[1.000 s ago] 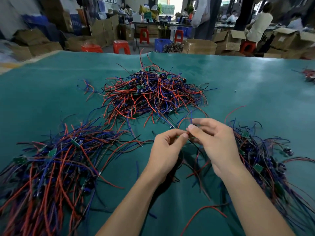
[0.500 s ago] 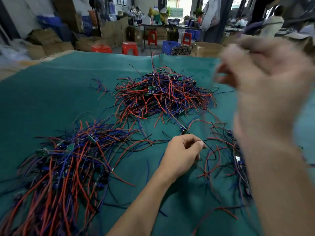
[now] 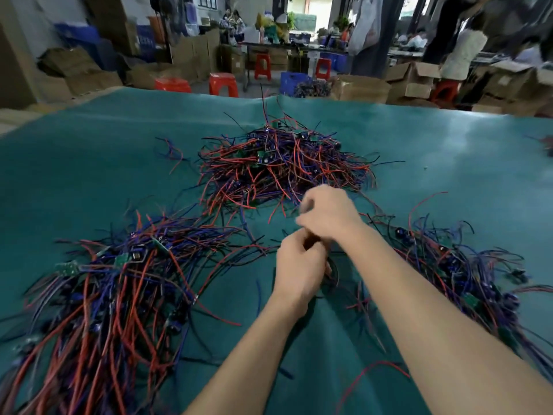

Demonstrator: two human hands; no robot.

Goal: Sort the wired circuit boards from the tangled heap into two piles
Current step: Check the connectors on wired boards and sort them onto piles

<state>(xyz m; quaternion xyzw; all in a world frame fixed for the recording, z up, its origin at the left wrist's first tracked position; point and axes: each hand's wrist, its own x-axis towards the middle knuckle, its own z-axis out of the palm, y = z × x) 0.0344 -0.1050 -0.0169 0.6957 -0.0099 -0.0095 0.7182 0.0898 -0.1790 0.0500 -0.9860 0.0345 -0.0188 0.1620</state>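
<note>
Bare green mat (image 3: 89, 175) flanks the tangled heap (image 3: 284, 166); wire piles (image 3: 104, 295) crowd both sides.

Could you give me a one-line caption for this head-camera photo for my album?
Two hands meet between three wire heaps on a green table, sorting.

A teal mat (image 3: 89, 163) covers the table, wrinkled along its far edge. Beyond that edge stand red stools (image 3: 223, 84), a blue crate (image 3: 291, 81) and open cardboard boxes (image 3: 360, 87). Further back, people sit at long benches (image 3: 299, 47), and daylight comes through a far doorway (image 3: 308, 9).
</note>
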